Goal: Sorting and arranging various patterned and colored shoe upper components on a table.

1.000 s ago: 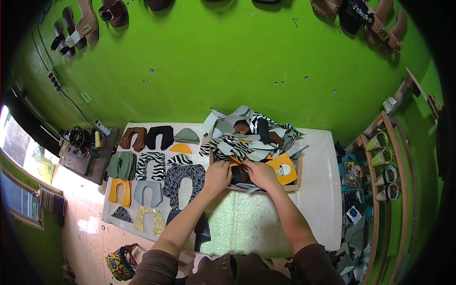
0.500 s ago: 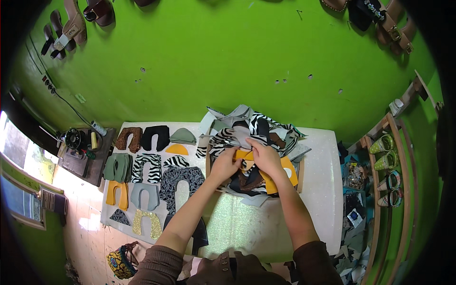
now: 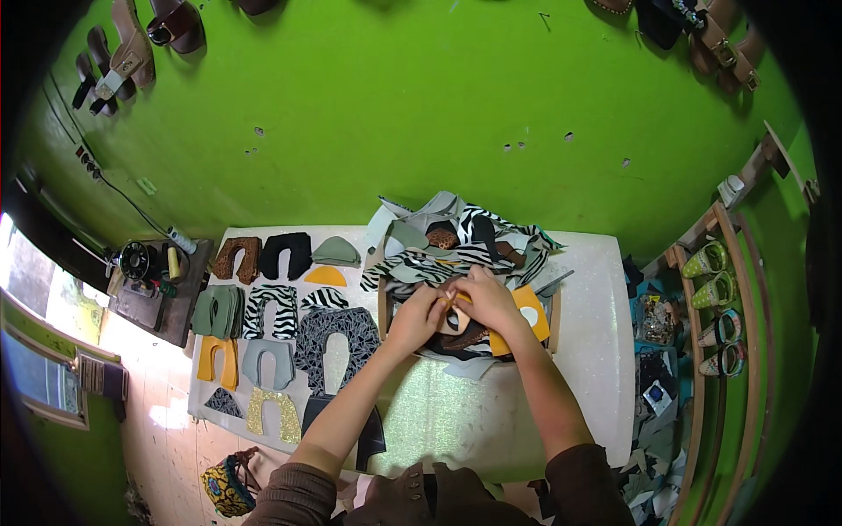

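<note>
Both hands are over a heap of leather and fabric scraps (image 3: 517, 254), which fills a shallow wooden-sided box (image 3: 555, 326). My left hand (image 3: 417, 317) and my right hand (image 3: 485, 301) are close together, fingers pinched on a small yellow scrap (image 3: 460, 297) that the fingers mostly hide. Just right of my right hand lies a larger yellow piece (image 3: 524, 302) with a round hole. Zebra-striped scraps (image 3: 408, 266) spread behind my hands, and dark brown and black scraps lie beneath them.
Stacks of cut U-shaped pieces sit on the table's left side: green (image 3: 217, 311), zebra (image 3: 270, 310), yellow (image 3: 217, 360), glittery gold (image 3: 273, 415). A side bench (image 3: 162, 289) with tools stands left. A wooden rack (image 3: 715, 351) holding shoes stands right.
My hands have drawn nearer each other and slightly toward me. The grey scrap by my right fingers is released onto the heap, and the yellow scrap is now mostly covered by my fingers.
</note>
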Available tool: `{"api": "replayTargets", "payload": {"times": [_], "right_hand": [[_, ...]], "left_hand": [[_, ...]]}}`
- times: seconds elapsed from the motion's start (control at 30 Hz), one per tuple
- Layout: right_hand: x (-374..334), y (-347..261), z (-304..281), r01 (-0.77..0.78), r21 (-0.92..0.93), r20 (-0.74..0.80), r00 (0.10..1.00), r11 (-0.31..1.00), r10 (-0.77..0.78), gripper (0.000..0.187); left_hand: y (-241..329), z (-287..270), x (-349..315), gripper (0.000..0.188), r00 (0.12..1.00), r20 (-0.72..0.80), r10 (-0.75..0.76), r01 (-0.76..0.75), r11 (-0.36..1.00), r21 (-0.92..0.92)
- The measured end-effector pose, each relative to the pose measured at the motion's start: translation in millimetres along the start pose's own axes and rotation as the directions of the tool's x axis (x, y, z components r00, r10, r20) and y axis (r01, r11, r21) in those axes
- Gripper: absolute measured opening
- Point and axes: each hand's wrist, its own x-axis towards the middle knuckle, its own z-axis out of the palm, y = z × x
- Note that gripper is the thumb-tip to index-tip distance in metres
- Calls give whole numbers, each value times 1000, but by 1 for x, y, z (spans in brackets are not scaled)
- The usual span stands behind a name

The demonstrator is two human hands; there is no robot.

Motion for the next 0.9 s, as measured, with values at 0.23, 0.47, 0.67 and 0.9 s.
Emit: {"api": "replayTargets", "payload": {"times": [0.23, 0.47, 0.67, 0.9], "right_hand": [[-17, 0, -21, 72, 209, -56, 997, 975, -62, 17], [-27, -20, -49, -233, 733, 168, 972, 639, 162, 20], [-39, -20, -25, -216, 851, 93, 959, 478, 268, 26], [-57, -8, 4, -232, 768, -19, 923, 596, 384, 34]], "left_hand": [[20, -31, -11, 15, 983, -104, -152, 138, 982, -132], [15, -45, -13, 16, 961, -237, -139, 71, 959, -273], [47, -35, -16, 32, 889, 295, -351, 346, 94, -933], [23, -20, -35, 30, 829, 428, -360, 471, 38, -881]]}}
